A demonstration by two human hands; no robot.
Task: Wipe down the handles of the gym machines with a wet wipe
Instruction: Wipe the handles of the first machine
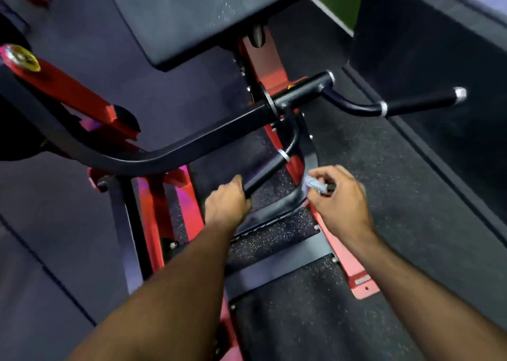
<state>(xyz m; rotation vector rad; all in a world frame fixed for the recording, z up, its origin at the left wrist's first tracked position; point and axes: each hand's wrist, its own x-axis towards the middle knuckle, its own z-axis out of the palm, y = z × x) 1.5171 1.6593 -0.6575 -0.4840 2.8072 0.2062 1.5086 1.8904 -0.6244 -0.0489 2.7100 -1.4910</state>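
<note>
His left hand [227, 204] grips the near handle [264, 173]; at three o'clock, his right hand [338, 196] pinches a crumpled wet wipe [314, 183].

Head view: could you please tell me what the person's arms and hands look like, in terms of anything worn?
Both forearms are bare, with no sleeves in view. The left hand and the right hand wear no gloves, and no watch, ring or wristband shows on either.

Black pad [192, 18], speckled rubber floor [356, 168], green turf strip [340, 1].
</note>
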